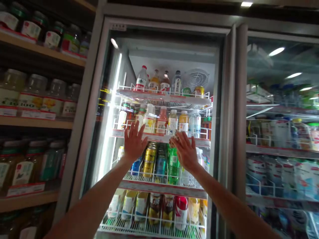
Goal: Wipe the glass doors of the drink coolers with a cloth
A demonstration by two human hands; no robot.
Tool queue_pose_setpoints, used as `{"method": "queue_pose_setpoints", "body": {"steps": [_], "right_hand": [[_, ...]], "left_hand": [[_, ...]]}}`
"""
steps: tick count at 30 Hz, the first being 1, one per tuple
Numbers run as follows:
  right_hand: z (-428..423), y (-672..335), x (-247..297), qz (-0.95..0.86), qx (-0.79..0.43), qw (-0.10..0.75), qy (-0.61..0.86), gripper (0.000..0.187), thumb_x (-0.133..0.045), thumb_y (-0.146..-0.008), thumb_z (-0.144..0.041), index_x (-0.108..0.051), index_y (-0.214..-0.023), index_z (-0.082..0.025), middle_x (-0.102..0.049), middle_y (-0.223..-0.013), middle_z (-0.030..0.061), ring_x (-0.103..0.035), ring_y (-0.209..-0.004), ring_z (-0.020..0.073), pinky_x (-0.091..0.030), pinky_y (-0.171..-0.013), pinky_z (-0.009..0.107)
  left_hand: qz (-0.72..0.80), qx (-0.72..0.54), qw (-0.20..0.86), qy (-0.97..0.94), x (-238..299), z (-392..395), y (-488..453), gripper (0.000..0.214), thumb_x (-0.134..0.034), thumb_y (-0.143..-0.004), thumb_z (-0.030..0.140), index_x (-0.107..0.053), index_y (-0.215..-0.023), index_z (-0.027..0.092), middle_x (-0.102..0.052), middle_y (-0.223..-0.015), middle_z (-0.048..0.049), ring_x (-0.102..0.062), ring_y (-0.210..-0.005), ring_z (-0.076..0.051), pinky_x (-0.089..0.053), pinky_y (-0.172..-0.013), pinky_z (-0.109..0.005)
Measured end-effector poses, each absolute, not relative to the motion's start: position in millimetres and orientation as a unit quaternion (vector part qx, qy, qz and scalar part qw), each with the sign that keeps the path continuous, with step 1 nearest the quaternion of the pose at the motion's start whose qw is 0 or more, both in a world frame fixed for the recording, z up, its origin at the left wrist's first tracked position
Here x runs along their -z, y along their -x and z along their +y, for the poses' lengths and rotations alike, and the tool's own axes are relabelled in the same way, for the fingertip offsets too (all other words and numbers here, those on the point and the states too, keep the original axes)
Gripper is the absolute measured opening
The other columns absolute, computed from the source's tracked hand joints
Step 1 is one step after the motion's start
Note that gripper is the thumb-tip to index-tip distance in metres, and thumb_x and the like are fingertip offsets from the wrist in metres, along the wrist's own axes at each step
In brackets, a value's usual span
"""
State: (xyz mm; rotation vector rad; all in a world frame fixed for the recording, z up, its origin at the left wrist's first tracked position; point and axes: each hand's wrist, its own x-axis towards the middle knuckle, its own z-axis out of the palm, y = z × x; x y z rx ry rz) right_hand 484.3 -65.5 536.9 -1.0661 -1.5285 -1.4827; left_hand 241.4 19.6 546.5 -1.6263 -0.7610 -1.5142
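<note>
Both arms reach forward to a lit drinks cooler with a glass front. My left hand is raised with its fingers spread and holds nothing. It is in front of the left part of a shelf edge, near a pale bottle with a yellow label. To the right, my right hand is also empty, its fingers bent slightly forward and the thumb apart. A green bottle shows just beside it. Whether either palm touches the glass I cannot tell. Gold cans stand on the shelf between the hands.
Wooden shelves with several jars and bottles line the left side. A second glass-fronted cooler stands at the right, its bottles blurred behind reflections. More bottles, including a red-capped one, stand on the cooler's wire-railed shelves above and below my hands.
</note>
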Motion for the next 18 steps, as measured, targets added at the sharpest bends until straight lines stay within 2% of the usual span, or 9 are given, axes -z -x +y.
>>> {"method": "queue_pose_setpoints", "body": {"steps": [1,4,6,8,13,15,18], "right_hand": [[-67,-491,-543,-0.588,0.58,0.377,0.42,0.047,-0.041,-0.087,-0.017,-0.045,-0.131,-0.031,-0.037,-0.144,0.0032,-0.025,-0.137,0.0214,-0.017,-0.11,0.047],[-70,-516,-582,-0.469,0.559,0.494,0.473,0.044,-0.038,-0.087,-0.018,-0.047,-0.13,-0.025,-0.035,-0.145,0.0084,-0.028,-0.135,0.0264,-0.02,-0.106,0.053],[-67,-517,-605,-0.415,0.534,0.543,0.498,0.044,-0.037,-0.087,-0.019,-0.048,-0.129,-0.023,-0.033,-0.146,0.0105,-0.027,-0.134,0.0302,-0.023,-0.104,0.056],[-62,-501,-609,-0.437,0.538,0.526,0.493,0.044,-0.037,-0.086,-0.018,-0.048,-0.129,-0.022,-0.033,-0.146,0.0102,-0.025,-0.135,0.0301,-0.024,-0.104,0.056],[-55,-462,-582,-0.612,0.586,0.344,0.405,0.05,-0.039,-0.084,-0.012,-0.045,-0.131,-0.028,-0.035,-0.146,0.0035,-0.023,-0.138,0.023,-0.02,-0.11,0.05],[-60,-476,-592,-0.596,0.584,0.365,0.414,0.049,-0.038,-0.084,-0.013,-0.045,-0.131,-0.028,-0.035,-0.145,0.0049,-0.026,-0.136,0.0246,-0.02,-0.108,0.053],[-64,-506,-632,-0.485,0.561,0.491,0.458,0.045,-0.038,-0.086,-0.018,-0.047,-0.13,-0.022,-0.033,-0.146,0.0113,-0.028,-0.134,0.0314,-0.022,-0.103,0.061]], "left_hand": [[-0.301,0.59,0.39,0.64,-544,21,-240,0.052,-0.038,-0.09,0.039,-0.033,-0.139,0.019,-0.026,-0.148,-0.0118,-0.015,-0.14,-0.025,-0.011,-0.113,-0.048],[-0.306,0.577,0.404,0.64,-540,25,-237,0.052,-0.039,-0.09,0.038,-0.035,-0.138,0.018,-0.028,-0.148,-0.0123,-0.014,-0.14,-0.024,-0.011,-0.113,-0.047],[-0.308,0.576,0.407,0.638,-539,25,-237,0.051,-0.039,-0.09,0.036,-0.035,-0.138,0.017,-0.027,-0.148,-0.0124,-0.013,-0.14,-0.025,-0.01,-0.113,-0.047],[-0.307,0.579,0.408,0.635,-539,26,-237,0.051,-0.038,-0.091,0.035,-0.033,-0.139,0.018,-0.026,-0.148,-0.0118,-0.013,-0.14,-0.024,-0.01,-0.113,-0.048],[-0.305,0.574,0.428,0.628,-541,24,-236,0.051,-0.039,-0.09,0.035,-0.033,-0.138,0.018,-0.028,-0.147,-0.0132,-0.014,-0.14,-0.025,-0.014,-0.112,-0.049],[-0.307,0.564,0.43,0.635,-542,23,-231,0.051,-0.039,-0.09,0.035,-0.033,-0.139,0.019,-0.029,-0.147,-0.0124,-0.016,-0.139,-0.025,-0.016,-0.111,-0.049],[-0.314,0.563,0.43,0.632,-546,22,-222,0.051,-0.038,-0.09,0.035,-0.033,-0.139,0.02,-0.028,-0.148,-0.0113,-0.017,-0.139,-0.025,-0.017,-0.111,-0.048]]}}
